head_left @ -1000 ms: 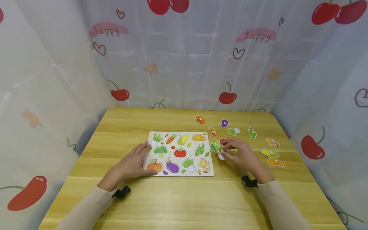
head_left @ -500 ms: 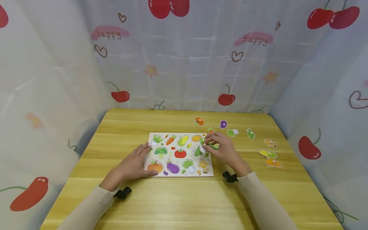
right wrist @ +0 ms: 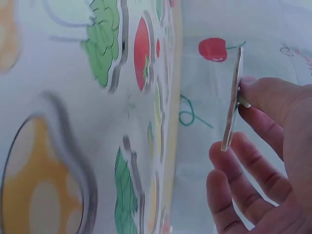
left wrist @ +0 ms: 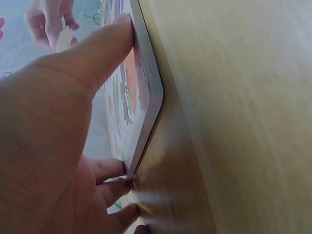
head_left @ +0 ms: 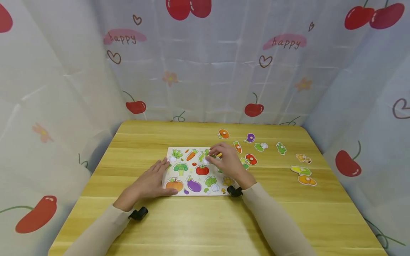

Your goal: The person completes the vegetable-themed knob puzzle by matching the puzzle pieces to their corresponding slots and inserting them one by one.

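A white puzzle board [head_left: 191, 171] with vegetable-shaped recesses lies flat on the table. Along its left side rests my left hand [head_left: 148, 181], thumb over the near edge; in the left wrist view the thumb [left wrist: 107, 46] lies on the board's face and the fingertips touch its side edge. Above the board's upper right part, my right hand [head_left: 231, 163] pinches a white-and-green turnip puzzle piece [head_left: 206, 160]. The right wrist view shows that turnip piece [right wrist: 232, 100] edge-on, apart from the board, its knob between thumb and finger. The hand hides some recesses.
Right of the board lie several loose pieces, among them a tomato [head_left: 251, 159], a carrot [head_left: 237, 147], an eggplant [head_left: 250, 138] and a pumpkin [head_left: 223, 133]. Farther right, a corn piece [head_left: 300, 171] touches a potato-like orange piece [head_left: 306, 180]. Printed curtains surround the wooden table [head_left: 198, 227].
My right hand has carried the turnip piece leftward from beside the tomato piece to over the board. The tomato piece is uncovered. My left hand has stayed on the board.
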The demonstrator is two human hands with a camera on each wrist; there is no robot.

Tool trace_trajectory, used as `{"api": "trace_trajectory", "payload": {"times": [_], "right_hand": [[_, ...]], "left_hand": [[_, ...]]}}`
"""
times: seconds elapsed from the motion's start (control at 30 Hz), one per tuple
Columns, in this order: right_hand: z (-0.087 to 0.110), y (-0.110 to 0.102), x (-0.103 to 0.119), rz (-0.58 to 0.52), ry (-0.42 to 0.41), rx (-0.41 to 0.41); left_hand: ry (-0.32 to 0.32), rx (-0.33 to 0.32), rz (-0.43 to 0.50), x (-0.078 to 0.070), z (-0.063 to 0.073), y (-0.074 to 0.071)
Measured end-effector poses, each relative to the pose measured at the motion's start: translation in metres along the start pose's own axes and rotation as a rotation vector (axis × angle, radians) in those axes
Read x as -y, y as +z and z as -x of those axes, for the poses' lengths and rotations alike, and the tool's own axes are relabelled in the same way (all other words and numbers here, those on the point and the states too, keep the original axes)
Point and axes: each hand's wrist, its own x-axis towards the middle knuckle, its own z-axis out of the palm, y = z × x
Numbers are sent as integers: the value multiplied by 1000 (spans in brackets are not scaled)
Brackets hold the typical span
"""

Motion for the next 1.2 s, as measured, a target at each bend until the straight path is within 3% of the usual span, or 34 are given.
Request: {"api": "trace_trajectory", "payload": {"times": [0.63,0.9,1.2], "right_hand": [[-55,52,31,-8,81,132],[-69,79,35,1,101,189],[-82,98,51,74,162,252]], "left_hand": [[-10,15,-10,-1,0,0],[25,7,-21,1,0,-1],[21,11,-16,0,2,1]]}}
